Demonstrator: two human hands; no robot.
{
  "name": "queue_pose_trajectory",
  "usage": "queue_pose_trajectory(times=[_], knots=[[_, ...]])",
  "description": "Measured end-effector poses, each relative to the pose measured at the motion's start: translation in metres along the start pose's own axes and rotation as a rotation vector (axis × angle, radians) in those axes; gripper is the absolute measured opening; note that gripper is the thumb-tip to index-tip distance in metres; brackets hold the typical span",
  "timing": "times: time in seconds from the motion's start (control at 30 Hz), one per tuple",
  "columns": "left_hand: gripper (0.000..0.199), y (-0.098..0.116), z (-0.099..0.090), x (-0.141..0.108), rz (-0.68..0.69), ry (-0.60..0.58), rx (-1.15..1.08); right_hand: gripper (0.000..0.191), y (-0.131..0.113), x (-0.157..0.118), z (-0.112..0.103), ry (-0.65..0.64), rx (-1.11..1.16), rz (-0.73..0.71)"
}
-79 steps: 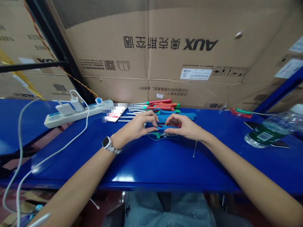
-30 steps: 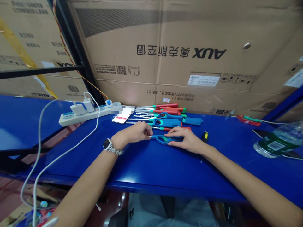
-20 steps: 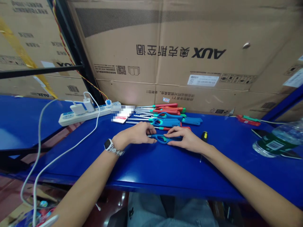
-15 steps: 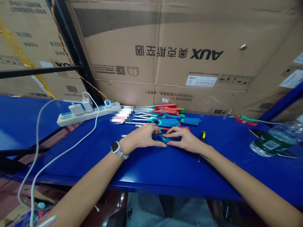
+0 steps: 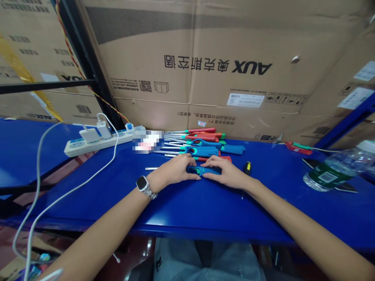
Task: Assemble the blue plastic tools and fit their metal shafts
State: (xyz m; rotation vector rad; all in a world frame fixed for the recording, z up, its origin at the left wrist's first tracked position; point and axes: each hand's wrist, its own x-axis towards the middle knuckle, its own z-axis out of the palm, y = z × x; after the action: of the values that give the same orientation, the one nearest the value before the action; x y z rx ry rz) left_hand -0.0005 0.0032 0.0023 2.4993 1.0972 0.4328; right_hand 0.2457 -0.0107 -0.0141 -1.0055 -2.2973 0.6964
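Just below the frame's centre, over the desk (image 5: 187, 208), a blue long-nosed lighter (image 5: 207, 170) is held between the left hand (image 5: 178, 169), fingers half curled round its trigger end, and the right hand (image 5: 227, 172), thumb and fingers loosely gripping its handle.

Phone (image 5: 148, 142) illegible under pixel blocks; blue lighter (image 5: 208, 171) partly behind left hand (image 5: 177, 168)

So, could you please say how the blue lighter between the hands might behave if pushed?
The blue lighter looks stiff, given its metal tube; its flattish-looking handle probably won't roll; it might slide on the glossy table.
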Motion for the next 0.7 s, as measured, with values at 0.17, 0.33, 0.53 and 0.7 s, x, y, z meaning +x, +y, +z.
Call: queue_pose_trajectory(times=[0.17,0.33,0.53,0.7], knots=[[0.040,-0.0037,0.0010,0.0005,0.029,-0.002,0.006,0.028,0.0043,0.0017,0.0015,0.004,-0.015,0.004],[0.044,-0.0045,0.0024,0.0003,0.032,-0.010,0.000,0.025,0.0066,0.0026,0.0024,0.030,-0.035,-0.003],[0.043,-0.0057,0.0042,0.0015,0.034,-0.016,0.008,0.024,0.0047,0.0026,0.0019,0.022,-0.042,-0.019],[0.044,-0.0045,0.0034,0.0012,0.034,-0.024,0.008,0.024,0.0045,0.0026,0.0012,0.022,-0.031,0.012]])
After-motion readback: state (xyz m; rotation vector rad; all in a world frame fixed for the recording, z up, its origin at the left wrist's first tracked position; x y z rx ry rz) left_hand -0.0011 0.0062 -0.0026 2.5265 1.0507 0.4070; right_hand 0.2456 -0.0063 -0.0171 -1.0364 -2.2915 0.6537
